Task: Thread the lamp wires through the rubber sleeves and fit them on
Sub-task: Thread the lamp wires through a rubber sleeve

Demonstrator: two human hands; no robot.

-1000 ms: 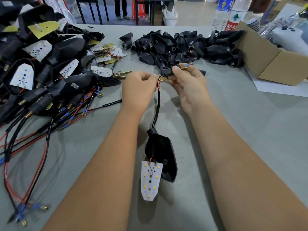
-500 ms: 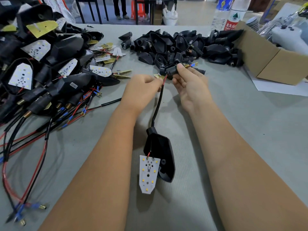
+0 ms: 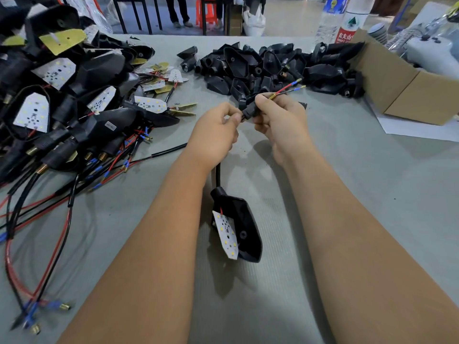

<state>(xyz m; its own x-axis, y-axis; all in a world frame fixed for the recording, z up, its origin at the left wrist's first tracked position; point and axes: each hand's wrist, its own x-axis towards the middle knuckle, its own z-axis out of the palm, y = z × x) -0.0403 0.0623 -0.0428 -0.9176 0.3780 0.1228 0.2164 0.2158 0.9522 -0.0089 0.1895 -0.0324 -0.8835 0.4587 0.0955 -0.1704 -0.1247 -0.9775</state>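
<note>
Two hands: the left hand [image 3: 215,131] and the right hand [image 3: 280,117] are meeting above the grey table [image 3: 372,194], both holding one lamp assembly.
Container: the cardboard box [image 3: 407,90] is standing open at the far right; white and grey objects are lying inside, too blurred to name.
Bottles: two plastic bottles [image 3: 347,23] are standing just behind the box.
Loose parts: the pile of black rubber sleeves [image 3: 268,65] is lying beyond the hands, not in any container.
Finished pile: the heap of lamps with wires [image 3: 62,100] is lying at the left.
Change: half a second ago the sleeve was sitting near the wire ends; now the red and black wires [image 3: 289,88] are sticking out further beyond the right fingers, and a brass spring [image 3: 272,96] is showing there.
Left grip: fingers are curled and pinching the black cable right at the sleeve's near end.
Right grip: thumb and fingers are closing around the rubber sleeve [image 3: 249,111].
Task thing: the sleeve is sitting between the two hands, touching both, with the wires passing through it.
Lamp housing: the black housing [image 3: 246,234] with its white LED board [image 3: 227,234] is resting on the table between the forearms, joined by the cable [image 3: 218,173].
</note>
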